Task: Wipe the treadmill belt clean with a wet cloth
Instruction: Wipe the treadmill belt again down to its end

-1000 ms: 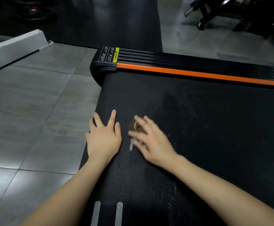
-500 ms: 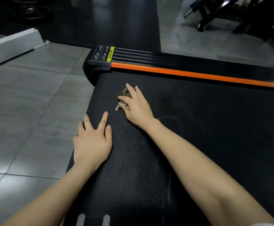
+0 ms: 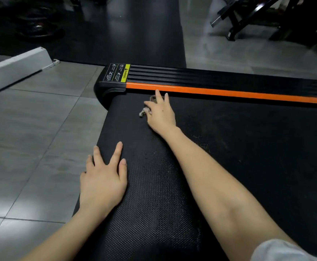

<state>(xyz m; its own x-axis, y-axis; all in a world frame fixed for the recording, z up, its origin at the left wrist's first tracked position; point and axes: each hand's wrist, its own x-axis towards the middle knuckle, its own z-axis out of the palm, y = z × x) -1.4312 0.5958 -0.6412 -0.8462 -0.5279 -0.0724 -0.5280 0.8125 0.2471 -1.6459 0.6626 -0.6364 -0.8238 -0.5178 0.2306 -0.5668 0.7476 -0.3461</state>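
Both hands are lying open-fingered on the treadmill belt (image 3: 248, 147). Your right hand (image 3: 160, 114) is pressing the cloth (image 3: 142, 112) by the far orange rail (image 3: 229, 94), left hand (image 3: 103, 179) nearer.

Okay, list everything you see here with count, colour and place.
Treadmill belt: one, black, centre and right.
Side rail: one, black with orange stripe, along belt's far edge.
Warning label: one, yellow and black, rail's left end.
Cloth: one, greyish, under the right hand by the rail.
Floor tiles: several, grey, left.
Mat: one, black, beyond the rail.
Left hand: one, flat on the belt's left edge.
Right hand: one, pressing the cloth.
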